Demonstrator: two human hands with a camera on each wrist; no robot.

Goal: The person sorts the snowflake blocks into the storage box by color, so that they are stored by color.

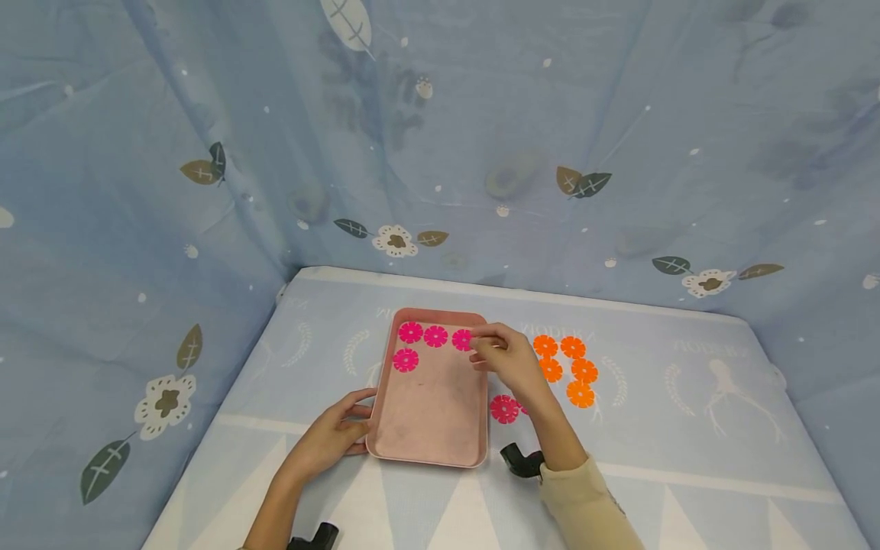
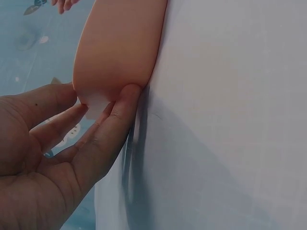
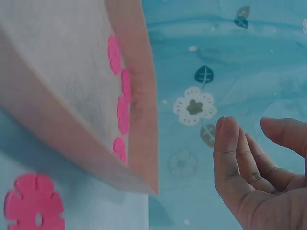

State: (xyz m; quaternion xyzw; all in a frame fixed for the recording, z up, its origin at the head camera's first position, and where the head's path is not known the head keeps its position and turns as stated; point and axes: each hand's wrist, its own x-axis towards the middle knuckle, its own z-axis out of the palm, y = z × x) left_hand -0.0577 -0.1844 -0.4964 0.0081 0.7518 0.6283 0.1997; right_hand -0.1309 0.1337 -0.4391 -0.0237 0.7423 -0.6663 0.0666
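A shallow pink tray (image 1: 429, 412) lies on the table in the head view. Several pink notched flower-shaped discs (image 1: 436, 336) lie inside, three in a row along its far edge and another (image 1: 406, 360) below the leftmost. My left hand (image 1: 334, 435) holds the tray's near left side, its fingertips against the wall and rim in the left wrist view. Above the tray's far right corner hovers my right hand (image 1: 505, 355), fingers loosely bent. The right wrist view shows a gap between its thumb (image 3: 285, 134) and fingers, with nothing in it.
Right of the tray, a pink disc (image 1: 505, 409) lies on the table, with another partly hidden by the right forearm. Several orange discs (image 1: 574, 347) lie farther right. Black wrist-strap parts (image 1: 522, 461) show near both wrists. Patterned blue cloth (image 1: 481, 153) hangs behind the table.
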